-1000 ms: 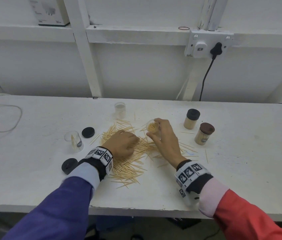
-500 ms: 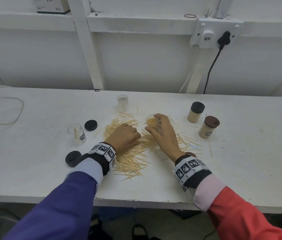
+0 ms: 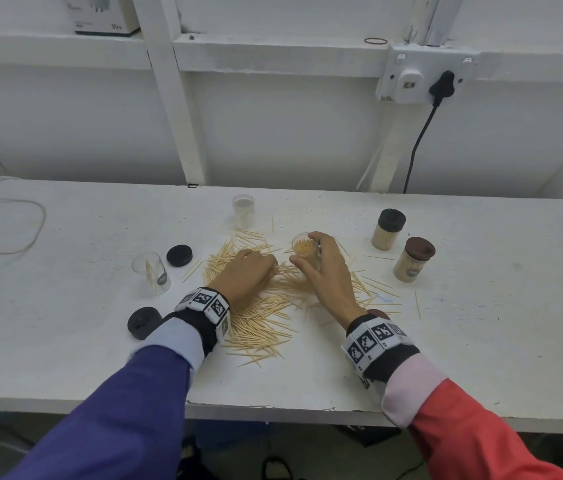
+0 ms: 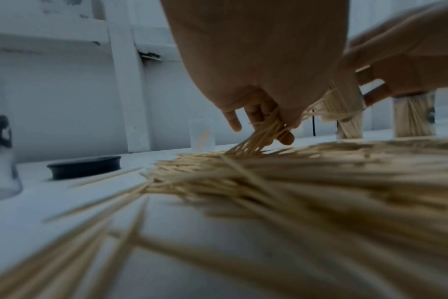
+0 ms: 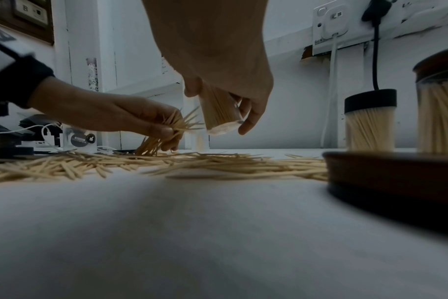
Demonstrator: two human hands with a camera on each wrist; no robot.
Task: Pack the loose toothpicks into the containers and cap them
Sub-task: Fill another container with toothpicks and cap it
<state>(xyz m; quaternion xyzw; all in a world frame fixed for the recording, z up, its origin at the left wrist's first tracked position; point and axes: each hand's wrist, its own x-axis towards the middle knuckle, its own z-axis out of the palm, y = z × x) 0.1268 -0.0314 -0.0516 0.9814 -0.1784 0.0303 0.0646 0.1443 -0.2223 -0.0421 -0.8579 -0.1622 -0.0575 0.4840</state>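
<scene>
Little has shifted: left hand (image 5: 131, 119) still pinches a bunch of toothpicks (image 5: 166, 133) off the loose pile (image 3: 262, 317), while right hand (image 3: 328, 268) keeps its fingers wrapped round the open container (image 3: 304, 249), lifted and tilted toward the left hand, likely to receive them. 2 capped jars (image 3: 387, 230) stand aside.

Pretty crowded around the toothpick pile (image 3: 259, 317)

Two capped jars (image 3: 401, 244) block the right, lids (image 3: 179, 255) and open containers (image 3: 151, 271) the left; near edge stays passable.
</scene>
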